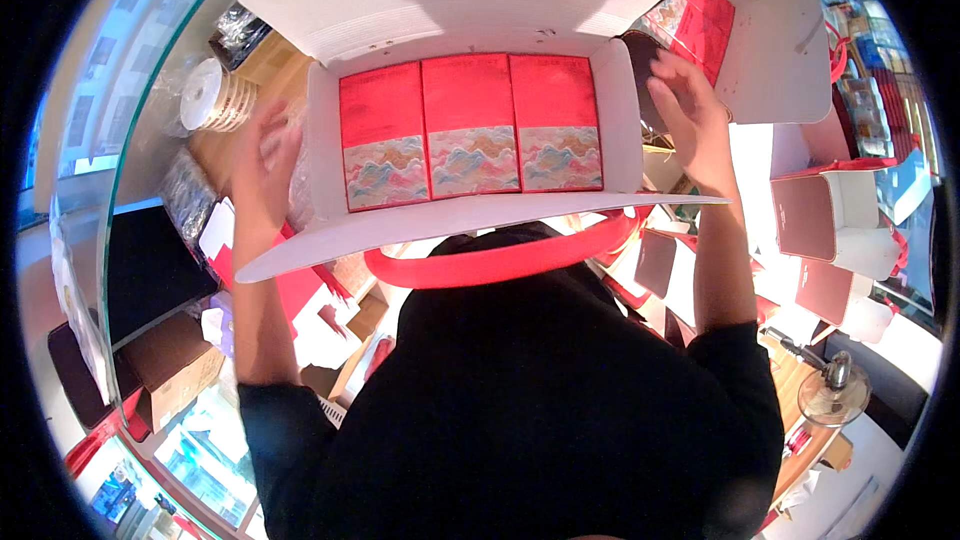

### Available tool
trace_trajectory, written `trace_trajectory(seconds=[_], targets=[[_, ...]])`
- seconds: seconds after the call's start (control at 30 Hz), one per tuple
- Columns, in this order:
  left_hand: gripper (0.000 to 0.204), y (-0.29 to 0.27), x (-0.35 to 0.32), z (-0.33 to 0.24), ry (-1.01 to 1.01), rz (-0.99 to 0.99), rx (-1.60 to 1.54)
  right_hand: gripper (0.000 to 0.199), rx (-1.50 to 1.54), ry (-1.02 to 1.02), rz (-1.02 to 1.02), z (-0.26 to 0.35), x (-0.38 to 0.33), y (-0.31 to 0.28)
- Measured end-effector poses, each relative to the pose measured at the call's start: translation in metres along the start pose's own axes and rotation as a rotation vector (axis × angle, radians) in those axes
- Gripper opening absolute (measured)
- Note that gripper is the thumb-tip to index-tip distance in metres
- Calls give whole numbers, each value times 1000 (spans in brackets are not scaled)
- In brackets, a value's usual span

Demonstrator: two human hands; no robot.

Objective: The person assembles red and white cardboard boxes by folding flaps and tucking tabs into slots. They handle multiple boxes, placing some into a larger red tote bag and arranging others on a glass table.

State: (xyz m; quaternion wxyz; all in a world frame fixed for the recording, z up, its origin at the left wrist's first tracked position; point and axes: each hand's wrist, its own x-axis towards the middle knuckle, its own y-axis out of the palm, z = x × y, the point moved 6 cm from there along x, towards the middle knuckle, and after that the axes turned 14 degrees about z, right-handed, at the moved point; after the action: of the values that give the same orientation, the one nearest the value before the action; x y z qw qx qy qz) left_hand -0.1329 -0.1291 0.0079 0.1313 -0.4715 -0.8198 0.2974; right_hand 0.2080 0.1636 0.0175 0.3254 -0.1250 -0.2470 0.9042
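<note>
In front of me stands a gift box with a white inside (322, 140), its far and near lid flaps folded outward. Three packs sit side by side in it: a left pack (383, 135), a middle pack (470, 125) and a right pack (556, 125). Each is red above with a pastel cloud pattern below. A red strap handle (500, 262) curves along the near side. My left hand (266, 150), slightly blurred, is beside the box's left wall with fingers apart and holds nothing. Off the right wall, my right hand (690, 115) is raised, fingers spread and holding nothing.
A ribbon spool (203, 96) and plastic-wrapped goods (183, 190) lie at left, near a black screen (155, 270) and a cardboard box (175, 365). Similar open gift boxes (805, 218) crowd the right. A red patterned bag (702, 32) is behind my right hand.
</note>
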Motion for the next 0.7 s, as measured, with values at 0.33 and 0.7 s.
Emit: trace_trajectory(seconds=[0.33,0.7], targets=[[52,51,-54,37,-405,551,-713,49,309,367,361,-32,-53,59],[51,26,-59,-62,285,230,503,60,365,418,17,-45,-142,79]])
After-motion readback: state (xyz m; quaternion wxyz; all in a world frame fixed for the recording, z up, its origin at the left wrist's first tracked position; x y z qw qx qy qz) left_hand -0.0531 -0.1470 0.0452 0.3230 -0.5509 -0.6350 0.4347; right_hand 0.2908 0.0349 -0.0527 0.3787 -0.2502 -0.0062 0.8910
